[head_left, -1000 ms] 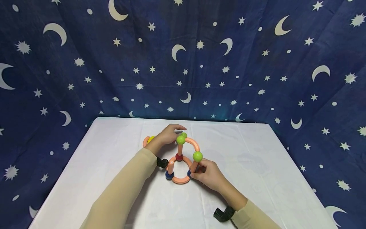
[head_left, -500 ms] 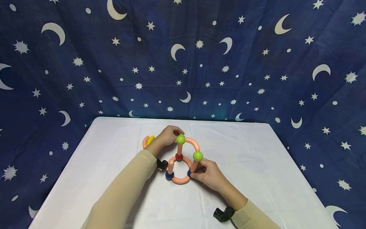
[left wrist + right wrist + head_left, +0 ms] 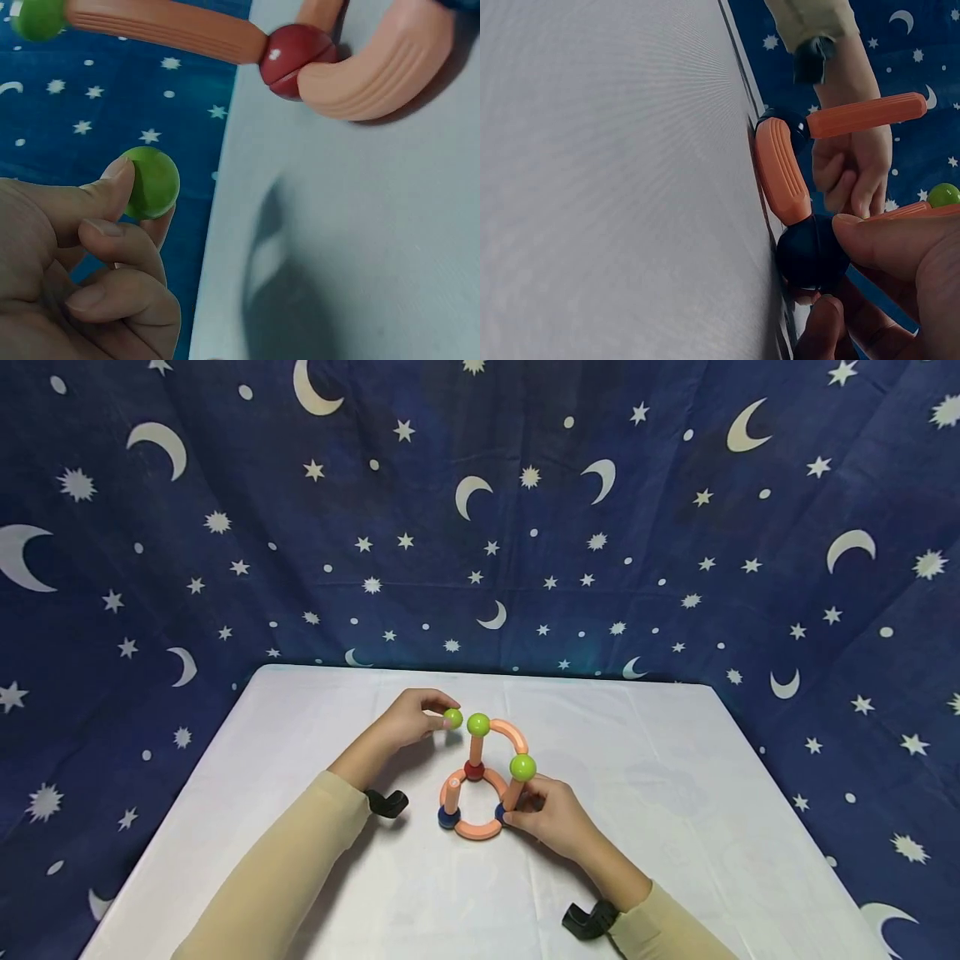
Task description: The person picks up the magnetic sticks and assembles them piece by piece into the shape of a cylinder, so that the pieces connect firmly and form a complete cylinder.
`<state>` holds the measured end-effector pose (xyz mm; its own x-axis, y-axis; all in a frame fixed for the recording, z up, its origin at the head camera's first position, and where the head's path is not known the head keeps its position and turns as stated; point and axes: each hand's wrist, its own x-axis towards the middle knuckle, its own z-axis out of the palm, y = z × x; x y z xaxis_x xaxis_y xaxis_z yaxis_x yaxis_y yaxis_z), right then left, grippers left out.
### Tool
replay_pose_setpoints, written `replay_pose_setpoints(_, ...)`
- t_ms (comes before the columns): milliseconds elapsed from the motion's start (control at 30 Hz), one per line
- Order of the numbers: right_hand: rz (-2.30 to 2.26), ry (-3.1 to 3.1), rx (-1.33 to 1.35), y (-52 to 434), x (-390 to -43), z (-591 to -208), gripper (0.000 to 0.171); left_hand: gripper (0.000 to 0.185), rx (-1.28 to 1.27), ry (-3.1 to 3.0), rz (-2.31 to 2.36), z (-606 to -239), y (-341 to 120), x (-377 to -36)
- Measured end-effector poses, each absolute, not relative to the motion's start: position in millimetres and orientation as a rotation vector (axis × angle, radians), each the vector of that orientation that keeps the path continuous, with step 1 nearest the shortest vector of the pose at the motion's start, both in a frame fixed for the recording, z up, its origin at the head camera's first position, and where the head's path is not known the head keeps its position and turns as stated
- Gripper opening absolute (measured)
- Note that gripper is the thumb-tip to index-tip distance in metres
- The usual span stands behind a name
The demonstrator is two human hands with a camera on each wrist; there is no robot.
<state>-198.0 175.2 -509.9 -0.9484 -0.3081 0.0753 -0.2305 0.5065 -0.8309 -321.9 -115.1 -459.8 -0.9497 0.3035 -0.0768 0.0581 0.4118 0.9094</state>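
Pinching a green ball [image 3: 452, 718] just left of the structure [image 3: 483, 777], left hand [image 3: 408, 720] should seat it squarely while right hand [image 3: 551, 818] gripped the post [image 3: 514, 793] by the dark ball [image 3: 810, 253].

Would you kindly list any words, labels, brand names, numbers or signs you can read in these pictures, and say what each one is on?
None: no readable text shows in any view.
The backdrop bears only printed moons, stars and dots.
The toy pieces, such as the green ball pinched by the left hand and the dark blue ball at the right hand, are unmarked.
The white table is plain.
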Motion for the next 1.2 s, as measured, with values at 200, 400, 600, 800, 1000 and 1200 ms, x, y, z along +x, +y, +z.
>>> replay_pose_setpoints(200, -1.438, 2.646, -0.468, 174.7, -197.1, -509.5, 0.020, 0.032, 0.232, 2.416, 1.637, -456.6, -136.6, -297.8)
replay_pose_setpoints(400, -1.452, 2.639, -0.491, 175.0, -197.7, -508.1, 0.020, 0.031, 0.219, 2.422, 1.666, -450.0, -148.4, -264.0)
replay_pose_setpoints(600, -1.452, 2.641, -0.488, 175.4, -198.8, -508.5, 0.020, 0.030, 0.286, 2.497, 1.665, -434.8, -147.9, -231.7)
replay_pose_setpoints(800, -1.472, 2.633, -0.493, 176.1, -199.4, -509.8, 0.020, 0.031, 0.372, 2.520, 1.654, -415.9, -140.0, -211.4)
replay_pose_setpoints(1000, -1.481, 2.636, -0.508, 176.8, -200.2, -511.8, 0.020, 0.031, 0.416, 2.503, 1.651, -406.6, -128.6, -200.1)
replay_pose_setpoints(1200, -1.485, 2.645, -0.524, 175.8, -198.2, -511.4, 0.023, 0.031, 0.412, 2.460, 1.656, -404.9, -123.8, -195.2)
